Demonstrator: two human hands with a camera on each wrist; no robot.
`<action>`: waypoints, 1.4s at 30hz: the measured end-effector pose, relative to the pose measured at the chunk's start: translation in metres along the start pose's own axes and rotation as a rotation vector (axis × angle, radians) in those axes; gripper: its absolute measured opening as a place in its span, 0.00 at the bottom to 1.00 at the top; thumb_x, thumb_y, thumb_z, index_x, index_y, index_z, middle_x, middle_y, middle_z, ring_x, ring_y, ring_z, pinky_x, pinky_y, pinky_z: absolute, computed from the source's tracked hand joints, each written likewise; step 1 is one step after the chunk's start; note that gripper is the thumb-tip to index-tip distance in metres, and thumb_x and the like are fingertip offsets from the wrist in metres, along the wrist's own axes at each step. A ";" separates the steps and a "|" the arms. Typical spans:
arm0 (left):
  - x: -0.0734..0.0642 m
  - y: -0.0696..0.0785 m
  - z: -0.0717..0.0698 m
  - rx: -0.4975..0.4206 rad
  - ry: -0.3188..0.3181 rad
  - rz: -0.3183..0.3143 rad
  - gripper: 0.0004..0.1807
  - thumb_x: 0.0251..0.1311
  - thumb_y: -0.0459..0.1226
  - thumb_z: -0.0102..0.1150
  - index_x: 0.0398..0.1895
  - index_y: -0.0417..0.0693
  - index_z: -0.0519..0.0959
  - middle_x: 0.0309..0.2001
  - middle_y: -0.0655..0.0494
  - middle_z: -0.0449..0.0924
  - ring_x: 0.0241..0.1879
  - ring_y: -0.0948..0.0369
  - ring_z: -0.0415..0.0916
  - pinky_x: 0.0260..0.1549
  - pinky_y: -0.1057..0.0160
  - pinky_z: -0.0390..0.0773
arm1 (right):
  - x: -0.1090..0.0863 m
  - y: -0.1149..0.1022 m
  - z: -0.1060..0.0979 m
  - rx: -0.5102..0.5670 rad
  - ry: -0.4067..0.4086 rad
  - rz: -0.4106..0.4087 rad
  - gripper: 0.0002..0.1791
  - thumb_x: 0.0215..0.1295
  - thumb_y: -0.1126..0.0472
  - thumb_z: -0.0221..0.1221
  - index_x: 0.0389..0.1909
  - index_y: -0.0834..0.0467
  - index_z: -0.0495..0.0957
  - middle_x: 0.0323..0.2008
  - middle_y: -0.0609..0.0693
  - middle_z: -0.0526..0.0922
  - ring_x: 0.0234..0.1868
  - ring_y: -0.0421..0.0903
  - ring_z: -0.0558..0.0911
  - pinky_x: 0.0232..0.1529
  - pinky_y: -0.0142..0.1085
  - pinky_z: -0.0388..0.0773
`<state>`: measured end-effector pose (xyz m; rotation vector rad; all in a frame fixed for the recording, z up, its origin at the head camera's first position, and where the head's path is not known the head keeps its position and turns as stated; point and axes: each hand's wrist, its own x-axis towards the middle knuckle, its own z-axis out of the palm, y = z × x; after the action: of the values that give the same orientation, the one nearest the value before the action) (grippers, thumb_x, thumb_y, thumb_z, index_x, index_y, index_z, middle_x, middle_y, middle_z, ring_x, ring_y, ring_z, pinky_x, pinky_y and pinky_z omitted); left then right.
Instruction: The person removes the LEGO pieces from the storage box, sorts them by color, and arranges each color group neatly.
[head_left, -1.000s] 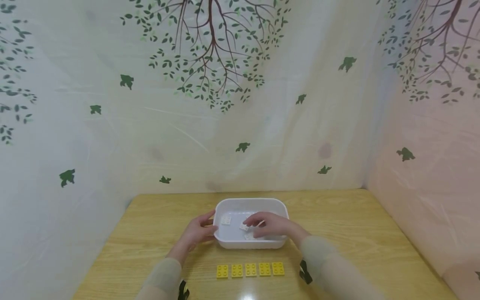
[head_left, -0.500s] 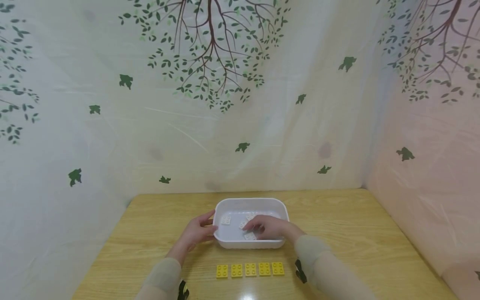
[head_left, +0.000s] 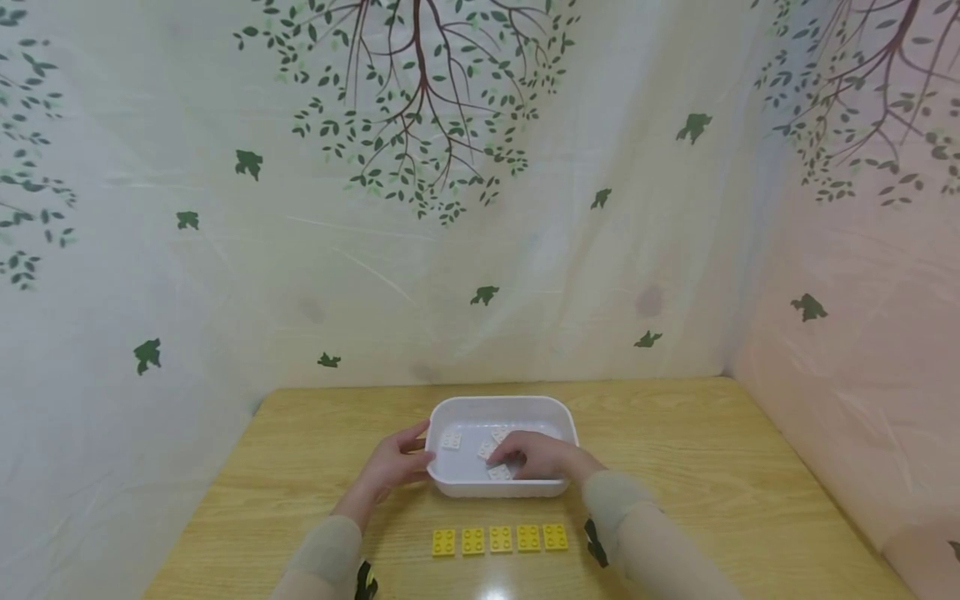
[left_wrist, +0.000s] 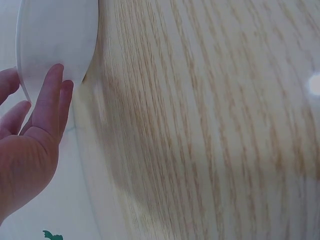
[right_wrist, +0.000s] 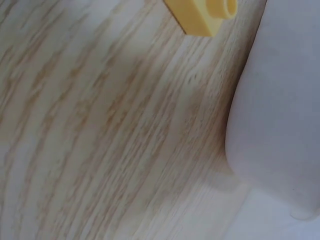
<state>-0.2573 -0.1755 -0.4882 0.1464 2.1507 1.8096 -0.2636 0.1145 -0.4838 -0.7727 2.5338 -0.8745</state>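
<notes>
A white plastic tub [head_left: 502, 489] stands on the table, and several white toy building bricks [head_left: 452, 441] lie inside it. At the tub's left end, my left hand [head_left: 395, 460] rests its extended fingers against the outer wall; the left wrist view shows those fingers [left_wrist: 47, 100] fairly straight. My right hand [head_left: 542, 456] reaches over the right rim, fingers bent down among the white bricks. Its fingertips are at one white brick [head_left: 485, 450], with another brick [head_left: 499, 472] close by. Whether it pinches one is hidden. The right wrist view shows no hand.
A row of several yellow building bricks [head_left: 500, 539] lies on the wooden table [head_left: 315, 433] in front of the tub. Behind the table hangs a pale curtain [head_left: 450, 333] printed with trees and birds. One yellow brick [right_wrist: 200, 17] shows at the right wrist view's top.
My right hand has lowered into the tub and its fingers have bent down towards the bricks, uncovering one behind them. My left hand stays at the tub's end.
</notes>
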 end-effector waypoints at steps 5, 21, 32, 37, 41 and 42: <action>-0.002 0.000 0.001 -0.002 -0.004 0.008 0.34 0.64 0.28 0.61 0.73 0.41 0.63 0.62 0.29 0.70 0.51 0.45 0.80 0.44 0.51 0.85 | 0.002 0.003 0.003 -0.008 0.001 0.021 0.21 0.55 0.70 0.69 0.47 0.45 0.86 0.45 0.38 0.79 0.49 0.40 0.75 0.61 0.45 0.72; -0.008 0.000 0.004 0.022 0.009 -0.004 0.35 0.64 0.30 0.62 0.74 0.42 0.63 0.63 0.30 0.70 0.51 0.46 0.79 0.45 0.51 0.85 | 0.004 0.007 0.008 -0.018 0.042 0.086 0.16 0.55 0.65 0.70 0.41 0.42 0.86 0.42 0.36 0.79 0.46 0.39 0.75 0.59 0.46 0.74; -0.010 0.001 0.006 0.028 0.015 -0.015 0.35 0.64 0.31 0.62 0.74 0.44 0.63 0.63 0.31 0.69 0.52 0.47 0.79 0.45 0.52 0.85 | -0.002 0.000 0.001 0.049 0.131 0.040 0.15 0.53 0.60 0.73 0.42 0.46 0.85 0.41 0.39 0.80 0.46 0.42 0.78 0.55 0.44 0.77; -0.011 0.002 0.006 0.017 0.022 -0.009 0.35 0.64 0.30 0.62 0.74 0.43 0.63 0.63 0.31 0.70 0.51 0.46 0.79 0.45 0.51 0.85 | -0.007 -0.005 -0.003 0.046 0.165 -0.004 0.15 0.54 0.59 0.73 0.44 0.49 0.85 0.40 0.40 0.81 0.45 0.42 0.78 0.52 0.42 0.78; -0.012 0.002 0.006 0.015 0.037 -0.013 0.34 0.63 0.30 0.62 0.73 0.44 0.65 0.62 0.31 0.71 0.51 0.47 0.80 0.44 0.52 0.85 | -0.014 -0.008 -0.006 0.063 0.188 -0.059 0.15 0.55 0.60 0.73 0.45 0.51 0.85 0.41 0.40 0.81 0.45 0.42 0.79 0.52 0.39 0.79; -0.012 0.002 0.006 0.015 0.036 -0.015 0.34 0.64 0.30 0.62 0.73 0.44 0.64 0.62 0.31 0.71 0.51 0.47 0.80 0.44 0.52 0.85 | -0.015 -0.009 -0.007 0.062 0.194 -0.077 0.15 0.55 0.60 0.73 0.45 0.52 0.85 0.41 0.40 0.81 0.45 0.41 0.79 0.52 0.38 0.80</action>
<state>-0.2446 -0.1724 -0.4851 0.1021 2.1844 1.8014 -0.2512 0.1205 -0.4706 -0.8062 2.6436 -1.0965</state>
